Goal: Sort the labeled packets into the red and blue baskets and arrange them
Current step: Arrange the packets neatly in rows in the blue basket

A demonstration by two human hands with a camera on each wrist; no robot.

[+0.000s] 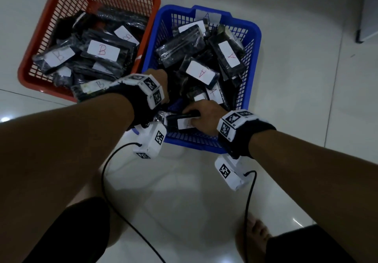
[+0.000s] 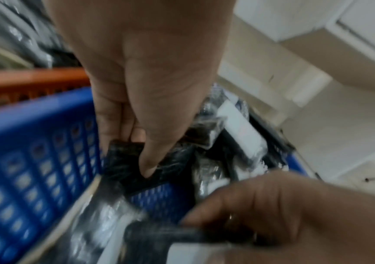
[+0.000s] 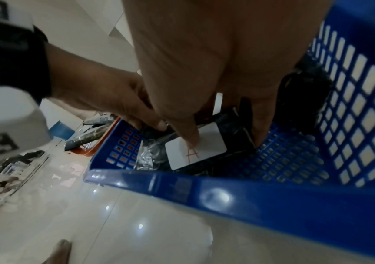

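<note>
The blue basket holds several black packets with white labels marked A. Left of it, the red basket holds several packets marked B. My right hand grips one black packet marked A low at the blue basket's near side, thumb on its label and fingers behind it. My left hand reaches into the blue basket's near left corner and pinches the edge of a dark packet between thumb and fingers; its label is hidden.
One B packet lies over the red basket's near right corner. Black cables trail across the white tile floor between my legs. A bare foot rests near the right. A pale cabinet stands at the far right.
</note>
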